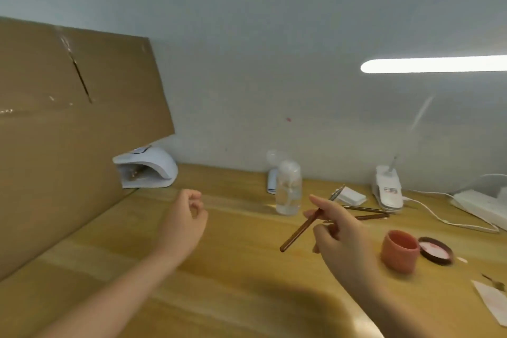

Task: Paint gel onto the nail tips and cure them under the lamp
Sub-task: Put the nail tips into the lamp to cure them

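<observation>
Amber translucent brush handle [303, 226]: pinched in right hand [338, 230], bristles forward, likely poised for painting. Left hand [186, 217]: fingers curled; whether pinching a nail tip, cannot tell. White domed curing lamp [149, 169]: on desk [241, 269] beyond left hand, mouth facing it for easy reach.

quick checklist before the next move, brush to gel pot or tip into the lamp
1. Brush held in right hand: ok.
2. Gel pot open, lid lying beside it: ok.
3. Left hand fingertips pinched together, holding a nail tip: cannot tell, too small.
4. Curing lamp mouth facing the hands, unobstructed: ok.
5. Lamp switched on: cannot tell.
6. Clear bottle upright, near the brush hand's path: ok, mind it.
</observation>
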### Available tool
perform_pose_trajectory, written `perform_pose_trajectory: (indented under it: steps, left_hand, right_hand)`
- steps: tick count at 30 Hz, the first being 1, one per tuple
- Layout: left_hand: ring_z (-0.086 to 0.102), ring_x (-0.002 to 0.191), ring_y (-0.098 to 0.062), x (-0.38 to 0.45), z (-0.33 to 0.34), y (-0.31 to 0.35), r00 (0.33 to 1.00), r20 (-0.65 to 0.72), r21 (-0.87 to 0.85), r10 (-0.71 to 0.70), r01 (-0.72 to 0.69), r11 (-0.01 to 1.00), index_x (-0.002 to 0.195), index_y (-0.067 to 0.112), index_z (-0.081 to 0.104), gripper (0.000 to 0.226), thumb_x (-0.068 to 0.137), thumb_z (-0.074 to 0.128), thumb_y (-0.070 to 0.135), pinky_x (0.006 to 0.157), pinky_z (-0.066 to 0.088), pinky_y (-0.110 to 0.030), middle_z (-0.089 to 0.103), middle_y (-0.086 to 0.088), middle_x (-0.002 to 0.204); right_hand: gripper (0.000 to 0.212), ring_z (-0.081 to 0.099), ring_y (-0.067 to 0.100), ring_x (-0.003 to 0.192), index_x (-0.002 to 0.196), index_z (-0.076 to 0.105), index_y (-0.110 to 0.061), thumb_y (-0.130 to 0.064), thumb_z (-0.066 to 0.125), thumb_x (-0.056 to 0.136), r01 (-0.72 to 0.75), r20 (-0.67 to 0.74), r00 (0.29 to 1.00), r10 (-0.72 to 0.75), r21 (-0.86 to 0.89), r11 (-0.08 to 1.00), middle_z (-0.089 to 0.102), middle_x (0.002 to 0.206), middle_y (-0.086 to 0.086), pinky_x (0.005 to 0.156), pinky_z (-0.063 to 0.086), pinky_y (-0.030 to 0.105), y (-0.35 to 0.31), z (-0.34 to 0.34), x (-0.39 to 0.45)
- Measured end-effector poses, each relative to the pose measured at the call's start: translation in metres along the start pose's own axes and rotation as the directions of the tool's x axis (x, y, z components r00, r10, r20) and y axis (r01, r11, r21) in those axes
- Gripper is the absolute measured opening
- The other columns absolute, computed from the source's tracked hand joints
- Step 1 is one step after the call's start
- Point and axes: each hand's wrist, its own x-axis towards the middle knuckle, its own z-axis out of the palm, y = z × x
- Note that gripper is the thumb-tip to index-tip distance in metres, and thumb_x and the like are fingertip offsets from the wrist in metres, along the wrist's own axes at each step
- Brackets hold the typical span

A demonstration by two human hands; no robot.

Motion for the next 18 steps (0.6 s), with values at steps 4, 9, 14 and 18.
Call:
perform_pose_trajectory:
  steps: [4, 9, 14, 18]
  left_hand:
    - [0.055, 0.112, -0.025, 0.058, -0.035, -0.069, 0.989, 0.034, 0.430, -0.142, 0.114, 0.896, 0.129, 0.017, 0.051, 0.039, 0.091, 0.055, 0.025, 0.086, 0.048, -0.037, 0.054, -0.004, 0.131]
    - [0.054, 0.107, -0.039, 0.124, -0.044, -0.101, 0.986, 0.005, 0.529, -0.168, 0.140, 0.837, 0.111, -0.001, 0.055, 0.025, 0.098, 0.039, 0.015, 0.081, 0.043, -0.040, 0.057, -0.023, 0.120]
    - [0.036, 0.134, -0.038, 0.181, -0.038, -0.125, 0.954, 0.027, 0.524, -0.297, 0.239, 0.817, 0.140, 0.000, 0.038, 0.046, 0.103, 0.033, 0.027, 0.105, 0.035, -0.040, 0.030, -0.022, 0.151]
    - [0.018, 0.146, -0.032, 0.211, -0.027, -0.142, 0.912, 0.014, 0.537, -0.409, 0.338, 0.773, 0.152, 0.006, 0.021, 0.056, 0.102, 0.034, 0.027, 0.116, 0.022, -0.039, 0.015, -0.018, 0.159]
  right_hand:
    - [0.054, 0.062, 0.014, 0.064, 0.136, 0.049, -0.027, -0.004, 0.052, 0.088, -0.117, 0.104, 0.987, 0.126, -0.086, 0.989, 0.063, 0.104, -0.015, 0.070, 0.057, 0.039, 0.006, 0.070, 0.021]
    - [0.061, 0.056, 0.004, 0.067, 0.145, 0.037, -0.028, -0.009, 0.050, 0.088, -0.140, 0.141, 0.976, 0.164, -0.166, 0.976, 0.059, 0.117, -0.012, 0.066, 0.046, 0.021, 0.002, 0.119, 0.034]
    - [0.072, 0.057, 0.011, 0.078, 0.149, 0.022, -0.035, -0.008, 0.049, 0.088, -0.066, 0.183, 0.976, 0.122, -0.286, 0.956, 0.058, 0.118, -0.014, 0.073, 0.051, 0.032, 0.008, 0.132, 0.021]
    - [0.074, 0.052, 0.005, 0.074, 0.150, 0.020, -0.035, -0.008, 0.050, 0.088, 0.001, 0.197, 0.978, 0.066, -0.319, 0.948, 0.055, 0.120, -0.020, 0.069, 0.049, 0.027, 0.008, 0.132, 0.021]
